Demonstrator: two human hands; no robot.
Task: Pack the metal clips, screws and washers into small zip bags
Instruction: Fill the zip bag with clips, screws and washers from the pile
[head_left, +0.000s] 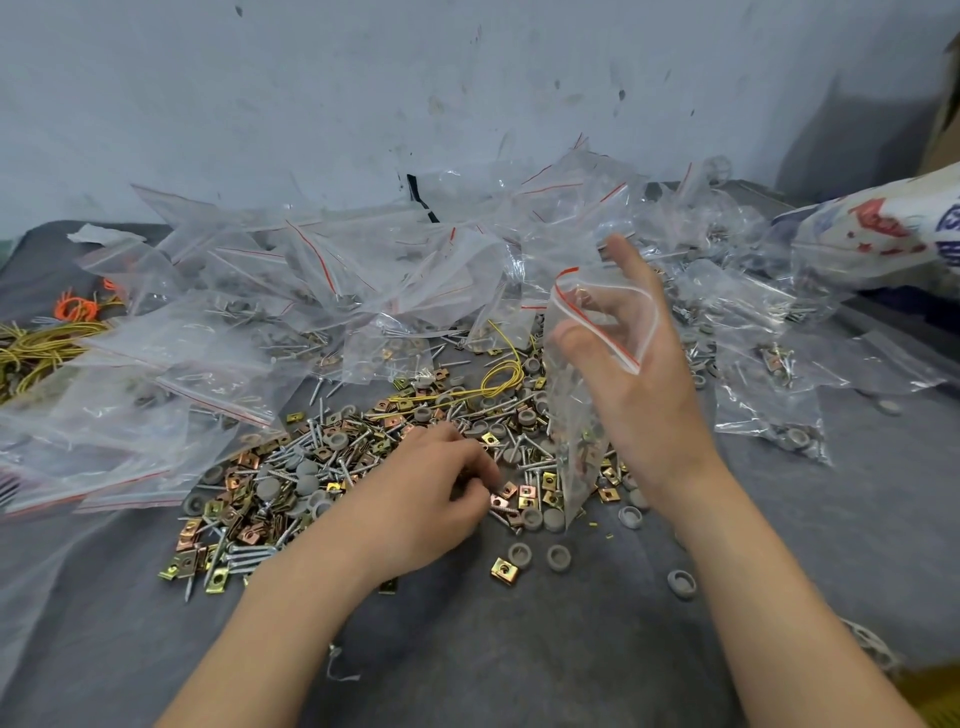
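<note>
A loose heap of gold and copper metal clips (244, 514), silver screws (332, 436) and grey round washers (311, 486) lies on the grey cloth in front of me. My left hand (431, 493) is down on the heap with curled fingers, pinching at small parts near a copper clip (500, 501). My right hand (628, 364) holds a small clear zip bag (576, 415) upright with its red-lined mouth spread open by thumb and fingers. A few clips and screws sit at the bottom of this bag.
Many clear zip bags (322, 291) with parts inside pile up behind and to both sides. Yellow and orange wire ties (47, 338) lie far left. A printed sack (883, 234) lies at the right. A stained wall stands behind.
</note>
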